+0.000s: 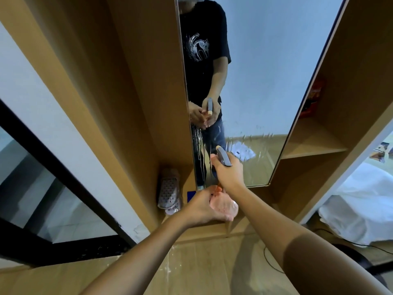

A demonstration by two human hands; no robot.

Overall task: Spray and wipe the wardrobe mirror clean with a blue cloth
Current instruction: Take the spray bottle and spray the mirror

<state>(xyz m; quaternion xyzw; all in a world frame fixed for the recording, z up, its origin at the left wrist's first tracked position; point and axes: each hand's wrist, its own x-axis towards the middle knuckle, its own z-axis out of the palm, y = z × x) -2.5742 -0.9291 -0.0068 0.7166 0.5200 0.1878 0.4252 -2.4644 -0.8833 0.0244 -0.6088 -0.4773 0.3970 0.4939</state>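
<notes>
The tall wardrobe mirror (265, 81) stands ahead, with wet streaks and drips across its lower part. My right hand (228, 171) grips the grey spray head (223, 156) of a spray bottle, nozzle pointing at the glass. My left hand (204, 206) curls round the bottle's pinkish clear body (228, 206) from below. A small piece of blue (190, 196), possibly the cloth, shows on the wardrobe's bottom shelf just beyond my left hand. The mirror reflects a person in a black T-shirt and both hands on the bottle.
Pale slippers (169, 189) lie in the wardrobe's low left compartment. Open wooden shelves (314, 149) stand right of the mirror, holding a red packet (311, 101). A white bed (361, 205) is at the right, a black cable (274, 265) on the floor, a dark-framed window (53, 188) at the left.
</notes>
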